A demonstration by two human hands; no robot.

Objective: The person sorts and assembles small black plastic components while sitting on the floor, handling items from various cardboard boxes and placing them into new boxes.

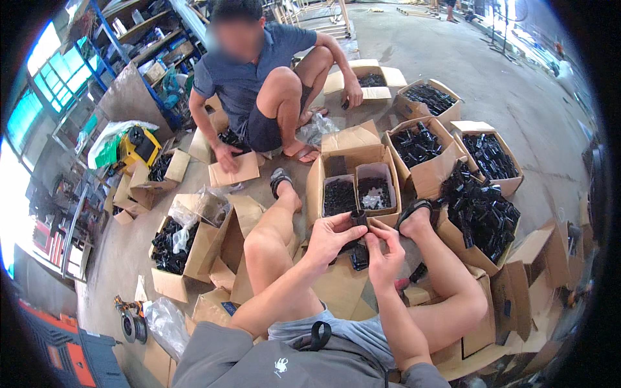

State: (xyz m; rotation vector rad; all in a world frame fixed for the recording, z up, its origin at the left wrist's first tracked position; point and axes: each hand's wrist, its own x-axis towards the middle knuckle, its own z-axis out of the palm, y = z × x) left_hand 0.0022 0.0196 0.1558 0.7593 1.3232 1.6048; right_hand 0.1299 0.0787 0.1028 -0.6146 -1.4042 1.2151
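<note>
In front of my lap my left hand [331,240] pinches a black plastic piece [359,221], tube-like at its upper end. My right hand [386,253] has its thumb and fingertips closed on the same piece from the right. Below the fingers more black plastic [359,257] shows; I cannot tell whether it is the same piece or a separate one. Just beyond my hands stands an open cardboard box [315,187] with two inner compartments. Dark parts [339,195] fill the left one, and small black parts [373,183] lie in the right one over a pale bottom.
To my right, a box [469,249] is heaped with black parts, with more filled boxes [420,171] behind. A box [194,252] with parts and clear plastic stands left. Across from me a person [249,84] squats, one hand [226,157] at a box flap. A wire spool [134,328] lies lower left.
</note>
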